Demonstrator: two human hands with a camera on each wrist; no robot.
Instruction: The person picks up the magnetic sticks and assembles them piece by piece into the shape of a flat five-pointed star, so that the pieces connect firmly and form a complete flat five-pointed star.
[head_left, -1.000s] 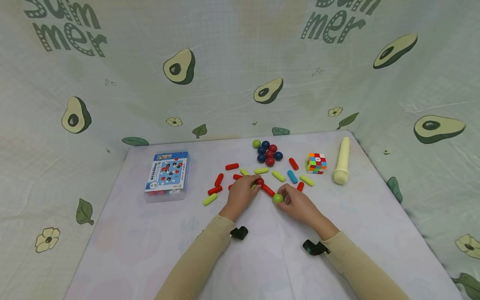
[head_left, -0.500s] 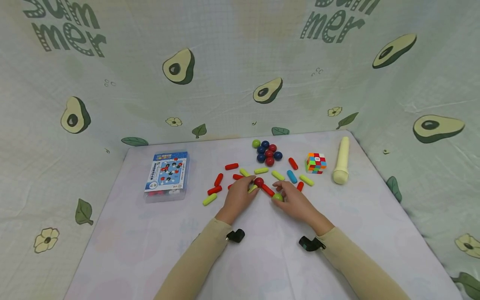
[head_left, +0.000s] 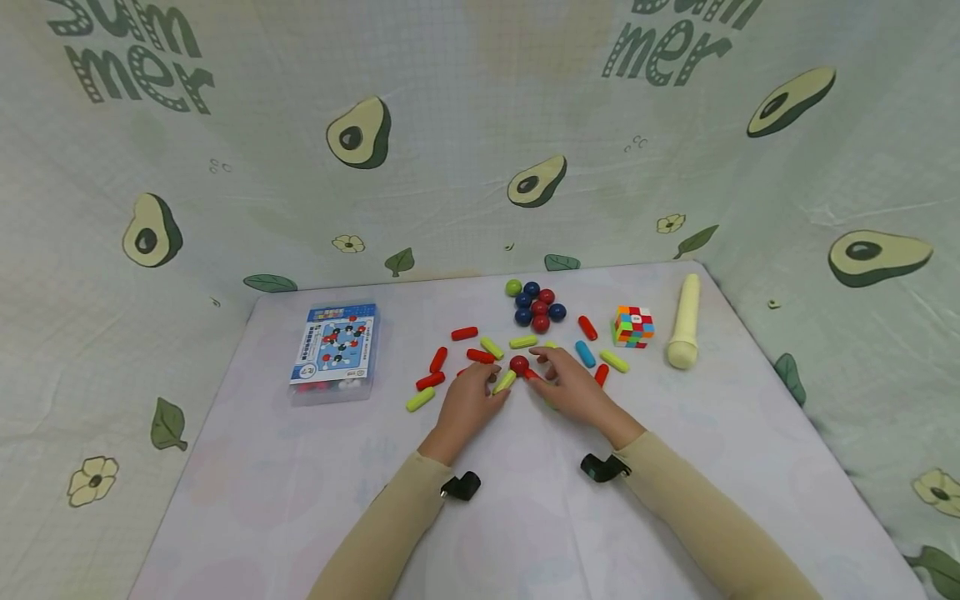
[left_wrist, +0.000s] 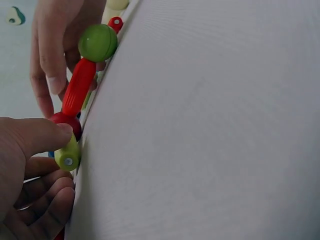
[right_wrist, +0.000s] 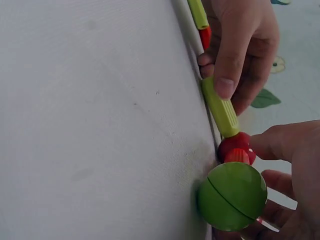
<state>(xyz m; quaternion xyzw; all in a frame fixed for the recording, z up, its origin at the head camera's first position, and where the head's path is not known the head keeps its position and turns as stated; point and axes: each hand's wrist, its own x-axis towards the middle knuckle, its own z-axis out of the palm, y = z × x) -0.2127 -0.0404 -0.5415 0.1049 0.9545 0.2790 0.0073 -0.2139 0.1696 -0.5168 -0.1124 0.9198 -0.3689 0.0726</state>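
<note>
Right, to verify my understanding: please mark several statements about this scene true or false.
1. A glossy red ball lies between the left hand and the right hand. True.
2. A ribbed red stick runs from that ball to a glossy green ball. True.
3. The left hand holds the green ball. False: it pinches a ribbed yellow-green stick.
4. A multicoloured puzzle cube stands left of the clear, labelled plastic box. False: it stands right of it.
5. A pale yellow, club-shaped object lies right of the cube. True.
6. The balls clustered at the back are all blue. False: some are red, one is green.
</note>
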